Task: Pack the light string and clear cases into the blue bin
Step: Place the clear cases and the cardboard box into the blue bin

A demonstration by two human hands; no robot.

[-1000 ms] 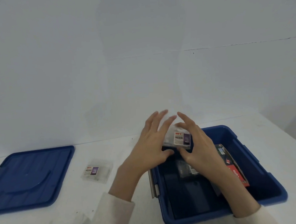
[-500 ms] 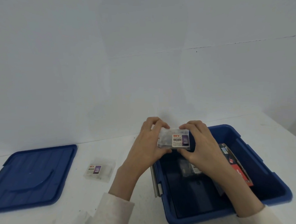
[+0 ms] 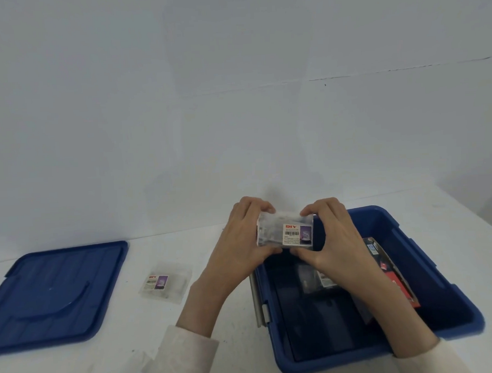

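both hands, left hand and right hand, hold a clear case by its ends above the far-left corner of the blue bin, while another clear case lies on the white tabletop beside the blue lid.

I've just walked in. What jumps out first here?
Two hands, left hand and right hand, hold a clear case over the open blue bin's far left corner. The bin's lid lies far left, another case between them.
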